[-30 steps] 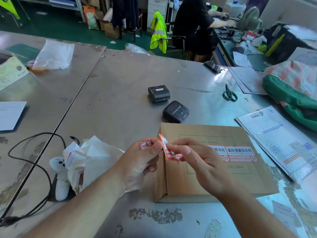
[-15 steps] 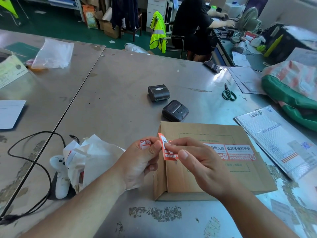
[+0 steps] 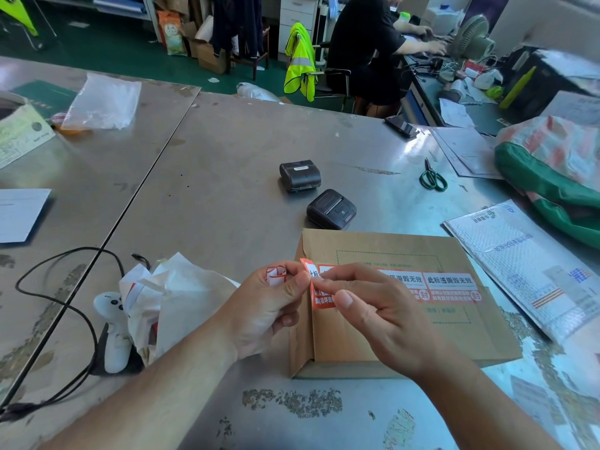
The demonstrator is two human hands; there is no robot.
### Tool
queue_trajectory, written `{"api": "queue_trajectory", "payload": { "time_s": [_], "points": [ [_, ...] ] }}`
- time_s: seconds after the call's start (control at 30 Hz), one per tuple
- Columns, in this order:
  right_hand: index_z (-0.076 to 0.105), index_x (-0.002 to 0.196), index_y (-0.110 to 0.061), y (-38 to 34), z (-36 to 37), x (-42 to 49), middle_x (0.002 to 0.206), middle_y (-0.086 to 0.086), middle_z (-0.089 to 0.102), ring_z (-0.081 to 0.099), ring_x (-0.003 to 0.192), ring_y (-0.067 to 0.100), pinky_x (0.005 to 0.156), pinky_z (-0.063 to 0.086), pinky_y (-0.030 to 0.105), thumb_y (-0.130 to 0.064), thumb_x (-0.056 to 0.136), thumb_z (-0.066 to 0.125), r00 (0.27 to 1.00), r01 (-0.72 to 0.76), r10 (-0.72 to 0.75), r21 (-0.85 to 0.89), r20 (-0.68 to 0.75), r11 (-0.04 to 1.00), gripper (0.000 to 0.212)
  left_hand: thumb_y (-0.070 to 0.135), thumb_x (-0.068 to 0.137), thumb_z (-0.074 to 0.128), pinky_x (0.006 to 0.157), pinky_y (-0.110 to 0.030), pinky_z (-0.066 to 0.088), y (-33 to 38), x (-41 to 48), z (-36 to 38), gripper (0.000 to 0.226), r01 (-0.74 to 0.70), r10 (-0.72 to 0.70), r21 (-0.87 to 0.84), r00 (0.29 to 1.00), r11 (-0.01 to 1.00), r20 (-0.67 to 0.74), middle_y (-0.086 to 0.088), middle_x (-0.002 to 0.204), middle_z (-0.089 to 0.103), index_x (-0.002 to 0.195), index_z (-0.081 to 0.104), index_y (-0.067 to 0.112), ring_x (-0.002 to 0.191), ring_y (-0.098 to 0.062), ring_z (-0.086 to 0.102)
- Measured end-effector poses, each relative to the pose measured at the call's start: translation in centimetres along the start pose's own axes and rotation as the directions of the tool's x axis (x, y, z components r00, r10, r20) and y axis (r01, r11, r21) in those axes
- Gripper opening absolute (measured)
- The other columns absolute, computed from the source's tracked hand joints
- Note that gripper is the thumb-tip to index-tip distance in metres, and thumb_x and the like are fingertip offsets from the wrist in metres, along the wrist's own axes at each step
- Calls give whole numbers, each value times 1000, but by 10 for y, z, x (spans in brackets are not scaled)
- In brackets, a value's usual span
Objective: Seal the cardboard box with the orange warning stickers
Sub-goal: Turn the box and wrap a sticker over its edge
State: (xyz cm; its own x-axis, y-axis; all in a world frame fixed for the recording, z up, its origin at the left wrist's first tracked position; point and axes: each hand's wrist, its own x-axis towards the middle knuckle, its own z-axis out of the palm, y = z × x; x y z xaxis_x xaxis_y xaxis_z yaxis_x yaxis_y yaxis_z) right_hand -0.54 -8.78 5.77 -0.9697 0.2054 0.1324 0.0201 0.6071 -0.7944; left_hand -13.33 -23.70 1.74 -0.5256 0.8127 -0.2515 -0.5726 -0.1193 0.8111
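Green floor [image 3: 113, 50] beyond scuffed steel tables [image 3: 227, 141] (hi-vis vest [image 3: 300, 60] behind), white drawers [image 3: 295, 14] farther back.

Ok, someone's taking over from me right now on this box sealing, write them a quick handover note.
Left hand: pinches the left edge of a loose orange sticker; a curled backing scrap sits in its fingers.
Right hand: pinches the same sticker from the right.
Cardboard box: flat on the metal table, just behind the hands.
Done: two applied stickers sit in a row on the box top.
Left: probably press the held sticker down at the box's left end, then discard the scrap.
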Motion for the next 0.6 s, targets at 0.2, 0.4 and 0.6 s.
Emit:
{"api": "queue_trajectory", "payload": {
  "time_s": [0.2, 0.4, 0.6],
  "points": [
    [73, 120, -29, 3, -2, -3, 112, -9, 68, 62, 119, 10, 92, 50, 27, -46, 99, 44, 1000, 9, -8, 26, -24, 1000, 40, 22, 78, 67, 43, -19, 26, 0, 1, 4, 44, 10, -10, 21, 1000, 1000, -8, 3, 56, 38, 111, 55, -5, 45, -7, 27],
    [77, 114, -23, 4, -6, -7, 107, -13, 68, 64, 113, 8, 86, 45, 14, -44, 98, 45, 999, 5, -2, 55, -55, 998, 42, 23, 71, 76, 41, -19, 30, 1, -1, 5, 34, 5, -5, 27, 1000, 1000, 7, 5, 51, 38, 96, 61, 5, 40, -5, 27],
    [78, 114, -23, 6, -8, -9, 106, -14, 67, 63, 114, 9, 85, 46, 16, -46, 98, 43, 998, -12, 14, 32, -62, 999, 44, 18, 71, 73, 41, -19, 32, 1, -2, 8, 18, -35, 36, 97, 999, 995, -10, 5, 50, 42, 84, 65, 7, 40, -6, 29]
  ]
}}
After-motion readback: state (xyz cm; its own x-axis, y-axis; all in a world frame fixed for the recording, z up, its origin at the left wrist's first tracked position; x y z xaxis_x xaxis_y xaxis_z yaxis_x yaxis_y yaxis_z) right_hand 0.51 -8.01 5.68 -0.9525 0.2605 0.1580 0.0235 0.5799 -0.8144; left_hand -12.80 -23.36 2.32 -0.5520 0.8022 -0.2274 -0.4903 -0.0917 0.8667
